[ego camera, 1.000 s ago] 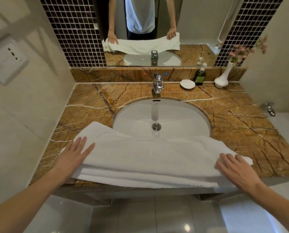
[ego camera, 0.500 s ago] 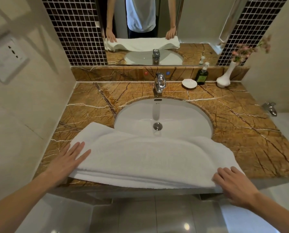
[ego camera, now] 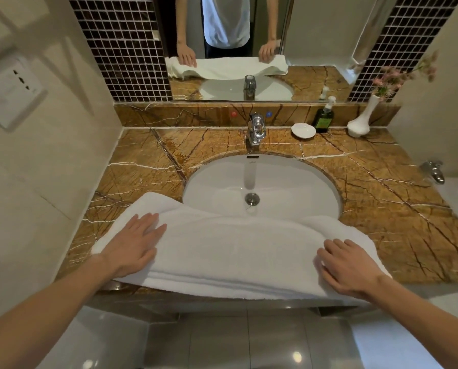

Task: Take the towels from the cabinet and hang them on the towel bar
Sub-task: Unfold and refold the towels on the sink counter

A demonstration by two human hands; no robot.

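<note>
Both hands have slid inward since a moment ago. The left hand was out at the left end of the towel and now sits well onto it, and the right hand has come in off the right corner too. The towel itself hasn't really budged.

Biggest thing here is the brown veined marble counter, running wall to wall. Above it the mirror shows the person's torso and both hands on the towel. The towel is white, folded into a long thick strip, and lies across the front edge of the counter. Its middle sags over the near rim of the sink and its front edge overhangs the counter a bit. The sink is a white oval basin set into the marble, with its drain in view.

Hands: the left is flat, palm down, with the fingers straight and close together, just resting on the left part of the towel. The right is palm down on the right end, fingers a little spread and only slightly bent, pressing on the cloth. Neither one is gripping anything.

Along the back there's a white vase with pink flowers far right, a chrome tap behind the sink, a dark green pump bottle left of the vase, and a small white dish just beside the bottle.
</note>
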